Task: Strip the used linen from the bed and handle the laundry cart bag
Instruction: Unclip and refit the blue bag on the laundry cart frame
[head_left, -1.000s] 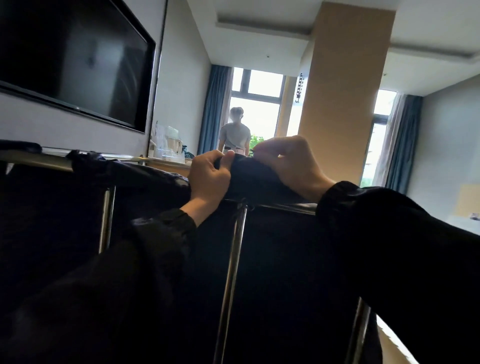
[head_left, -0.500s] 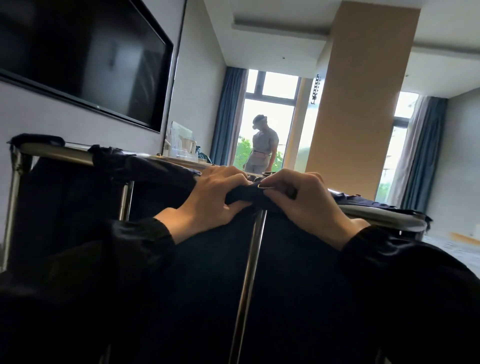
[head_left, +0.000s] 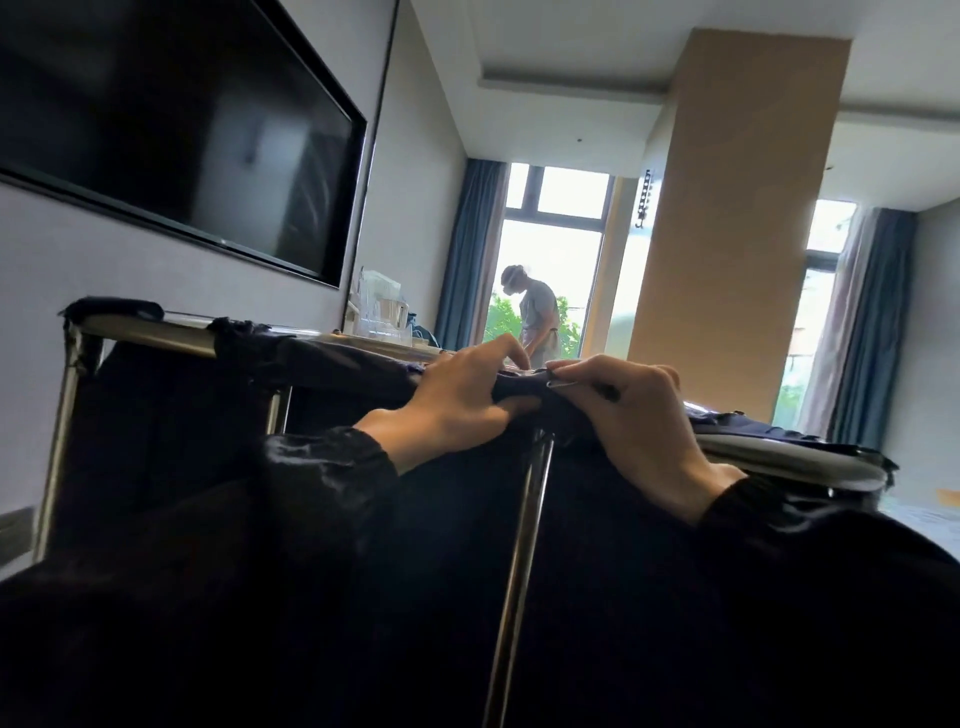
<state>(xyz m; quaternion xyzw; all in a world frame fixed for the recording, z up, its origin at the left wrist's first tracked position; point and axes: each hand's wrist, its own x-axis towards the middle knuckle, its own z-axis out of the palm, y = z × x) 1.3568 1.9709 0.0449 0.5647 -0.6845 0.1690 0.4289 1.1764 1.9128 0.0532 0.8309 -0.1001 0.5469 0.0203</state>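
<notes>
**A:** Where is the laundry cart bag (head_left: 171, 426)?

**B:** It hangs dark inside the cart frame (head_left: 150, 332). Its hem (head_left: 519, 388) is folded over the top rail, right above the upright post (head_left: 519, 561), and both hands are on that hem. Left hand (head_left: 457, 400): fingers curled over the fold, thumb beneath, pinching. Right hand (head_left: 639, 410): fingers bent, tips nipping the cloth beside a small metal piece (head_left: 563, 383). Clip or hook, can't tell which.

**A:** Risks?

**B:** Judgement only. The hem looks taut across the rail. A hard tug could tear it, or spring the metal piece into a fingertip. The hands sit nearly touching, so only a short stretch comes free at once. The rest of the hem is bunched along the rail toward the far corner. It may snag there and drag the cart.

**A:** Tipping?

**B:** Possible if the pull goes sideways. The desk (head_left: 395, 345) stands just behind, carrying clear containers (head_left: 379, 306). A lurching frame could knock them.

**A:** Linen?

**B:** None in view, and the bag's contents are hidden. If it is full, it may drop heavily once loose.
</notes>
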